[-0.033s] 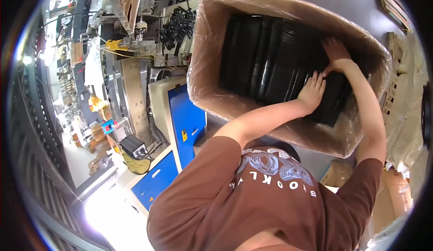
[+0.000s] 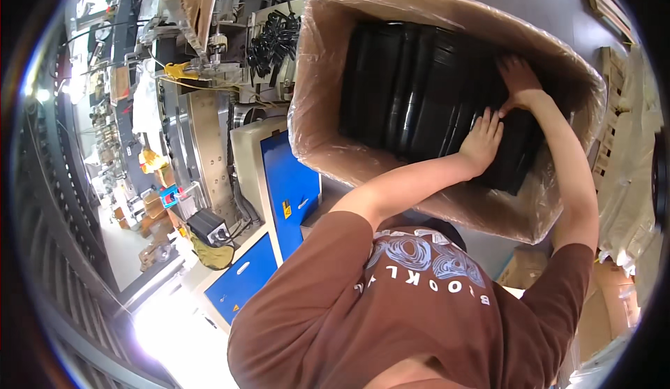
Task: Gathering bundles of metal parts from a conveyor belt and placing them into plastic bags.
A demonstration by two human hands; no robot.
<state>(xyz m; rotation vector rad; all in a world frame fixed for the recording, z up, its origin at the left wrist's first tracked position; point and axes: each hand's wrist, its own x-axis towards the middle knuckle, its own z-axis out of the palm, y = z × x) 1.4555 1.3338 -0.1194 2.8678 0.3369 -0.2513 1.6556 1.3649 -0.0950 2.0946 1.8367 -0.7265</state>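
Note:
A large cardboard box [image 2: 447, 211] lined with clear plastic stands in front of me. Inside it lie glossy black items [image 2: 433, 75], long and ridged, packed side by side; their exact kind I cannot make out. My left hand [image 2: 483, 143] rests flat on top of them, right of the middle, fingers stretched out. Farther in, my right hand [image 2: 520, 85] presses on the black items near the box's right side, its fingers spread and thumb apart. The two hands nearly meet at the left fingertips and right thumb. Neither hand grasps anything.
Left of the box is a machine with blue cabinet doors [image 2: 289, 179] and a bundle of black strips [image 2: 276, 43] on its top. A yellow tool [image 2: 180, 70] lies farther left. Wooden pallets [image 2: 611, 109] and plastic-wrapped goods [image 2: 628, 172] stand at the right.

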